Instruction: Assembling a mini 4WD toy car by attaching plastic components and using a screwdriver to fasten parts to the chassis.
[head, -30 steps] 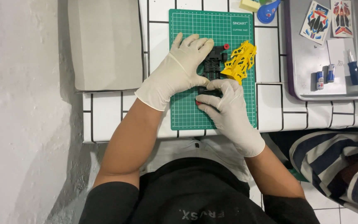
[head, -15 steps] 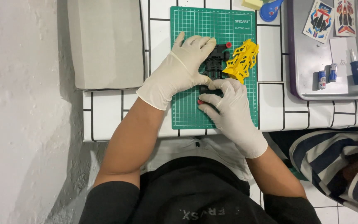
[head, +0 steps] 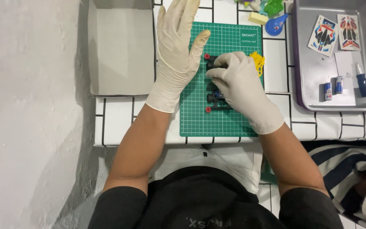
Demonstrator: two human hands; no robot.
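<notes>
black toy car chassis (head: 215,91), red hubs, on mat

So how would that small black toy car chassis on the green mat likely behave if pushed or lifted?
The chassis looks like thin moulded plastic, so probably light and fairly stiff. Its small red-hubbed wheels suggest it would roll along the cutting mat if nudged lengthwise. The right hand covers most of it, so loose parts cannot be ruled out.

Left hand off the car
Your left hand (head: 175,51) lifted clear, fingers spread; your right hand (head: 238,85) now covers the black toy car (head: 215,95) alone, hiding most of the yellow part (head: 258,60).
</notes>
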